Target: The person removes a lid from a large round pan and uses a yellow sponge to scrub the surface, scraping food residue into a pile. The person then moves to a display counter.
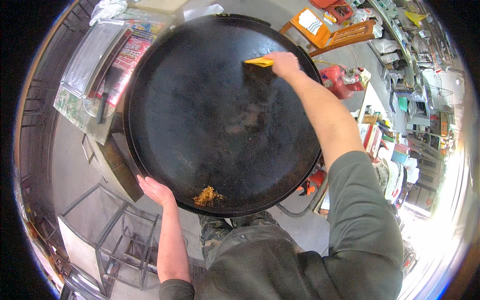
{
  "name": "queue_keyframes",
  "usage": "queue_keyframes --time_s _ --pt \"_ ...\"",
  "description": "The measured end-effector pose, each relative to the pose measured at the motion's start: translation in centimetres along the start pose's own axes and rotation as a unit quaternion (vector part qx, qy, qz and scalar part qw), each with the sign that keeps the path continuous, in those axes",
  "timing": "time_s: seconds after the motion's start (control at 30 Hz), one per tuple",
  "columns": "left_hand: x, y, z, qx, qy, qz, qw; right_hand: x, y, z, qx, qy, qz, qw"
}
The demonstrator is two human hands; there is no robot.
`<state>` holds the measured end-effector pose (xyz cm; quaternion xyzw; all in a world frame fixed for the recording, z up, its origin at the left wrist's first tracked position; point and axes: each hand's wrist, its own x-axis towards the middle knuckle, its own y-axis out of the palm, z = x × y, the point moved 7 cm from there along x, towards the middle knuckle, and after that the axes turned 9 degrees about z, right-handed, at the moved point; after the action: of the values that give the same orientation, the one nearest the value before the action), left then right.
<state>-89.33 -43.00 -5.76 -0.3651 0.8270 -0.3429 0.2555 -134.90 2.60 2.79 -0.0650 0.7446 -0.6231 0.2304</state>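
A large round black griddle pan (195,112) with a raised rim fills the middle of the head view. Toward its far right side, my right hand (284,63) grips a thin yellow piece (258,62), which may be a scraper or a folded cloth. The yellow piece is held low at the pan surface, beside a darker patch. Golden-brown crumbs (207,196) lie in a small heap near the pan's close edge. At the rim's lower left is my left hand (156,190), fingers extended and holding nothing; whether it touches the rim is unclear.
Left of the pan, a side table carries a clear lidded tray (92,56) and a dark-bladed knife (107,93). A metal frame (123,232) stands below it. On the right are a red gas cylinder (339,80), a wooden chair (318,32) and cluttered shelves.
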Motion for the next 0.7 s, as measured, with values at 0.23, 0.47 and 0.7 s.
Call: queue_keyframes --time_s 0.23,0.47,0.7 --pt "0.0 -0.4 -1.3 -0.003 0.013 0.002 1.000 -13.2 4.8 -7.1 0.067 0.081 0.033 0.994" --pt "0.4 -0.2 -0.3 0.012 0.004 -0.017 1.000 -27.2 4.6 2.9 0.107 0.007 0.063 0.992" --pt "0.3 -0.3 -1.2 0.004 0.007 -0.015 1.000 -25.2 3.3 0.3 0.061 0.080 -0.053 0.993"
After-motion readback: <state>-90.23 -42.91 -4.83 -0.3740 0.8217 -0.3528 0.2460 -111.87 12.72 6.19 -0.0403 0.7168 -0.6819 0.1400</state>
